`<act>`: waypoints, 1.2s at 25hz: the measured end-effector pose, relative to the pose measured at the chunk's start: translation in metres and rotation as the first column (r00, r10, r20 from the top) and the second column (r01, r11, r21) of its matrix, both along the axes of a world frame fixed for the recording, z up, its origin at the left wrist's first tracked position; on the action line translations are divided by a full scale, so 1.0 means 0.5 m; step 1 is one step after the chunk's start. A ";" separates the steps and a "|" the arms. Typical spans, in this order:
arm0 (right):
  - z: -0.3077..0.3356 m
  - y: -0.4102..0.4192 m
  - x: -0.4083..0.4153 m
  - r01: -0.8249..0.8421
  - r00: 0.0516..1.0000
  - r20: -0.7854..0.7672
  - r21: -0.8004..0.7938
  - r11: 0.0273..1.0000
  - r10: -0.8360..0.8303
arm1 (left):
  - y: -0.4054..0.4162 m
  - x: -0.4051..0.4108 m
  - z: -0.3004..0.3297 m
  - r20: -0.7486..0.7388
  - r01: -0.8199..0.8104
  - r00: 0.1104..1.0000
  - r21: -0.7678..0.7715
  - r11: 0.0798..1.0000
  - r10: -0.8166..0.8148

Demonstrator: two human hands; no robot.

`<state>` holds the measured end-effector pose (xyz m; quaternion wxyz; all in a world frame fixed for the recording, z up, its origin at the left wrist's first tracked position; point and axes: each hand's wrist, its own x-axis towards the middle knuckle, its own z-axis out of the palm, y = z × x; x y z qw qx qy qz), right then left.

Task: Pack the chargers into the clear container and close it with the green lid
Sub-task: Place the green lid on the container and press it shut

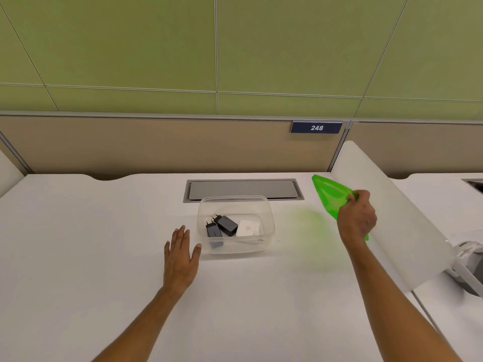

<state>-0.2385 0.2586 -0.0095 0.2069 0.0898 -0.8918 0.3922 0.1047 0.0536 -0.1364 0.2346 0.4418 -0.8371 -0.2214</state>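
The clear container stands open on the white desk. Inside lie two black chargers and a white charger. My right hand is shut on the green lid, holding it tilted above the desk to the right of the container. My left hand rests flat on the desk just left of the container, fingers spread, its thumb close to the container's wall.
A grey cable hatch is set into the desk behind the container. A white side divider rises right of the lid, with a grey device beyond it. A beige partition bearing a "248" sign closes the back.
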 end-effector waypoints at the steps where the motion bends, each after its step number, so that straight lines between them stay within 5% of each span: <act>1: 0.024 -0.010 0.006 0.004 1.000 -0.024 -0.058 0.998 -0.005 | 0.001 -0.006 0.008 -0.028 0.001 1.000 0.010 1.000 -0.001; 7: 0.136 -0.061 0.041 -0.074 0.997 -0.038 -0.376 0.924 0.064 | 0.014 -0.051 0.064 -0.218 0.028 0.976 0.122 0.992 -0.001; 15: 0.131 -0.148 0.089 -0.070 0.910 0.245 -0.704 0.706 0.334 | 0.024 -0.124 0.142 -0.427 0.082 0.897 0.409 0.909 0.112; 22: 0.090 -0.208 0.119 -0.070 0.642 0.432 -0.790 0.610 0.633 | -0.009 -0.125 0.157 -0.578 0.189 0.731 0.682 0.707 0.362; 30: 0.037 -0.257 0.135 -0.245 0.619 0.450 -0.668 0.703 0.643 | -0.043 -0.113 0.133 -0.591 0.196 0.701 0.698 0.689 0.399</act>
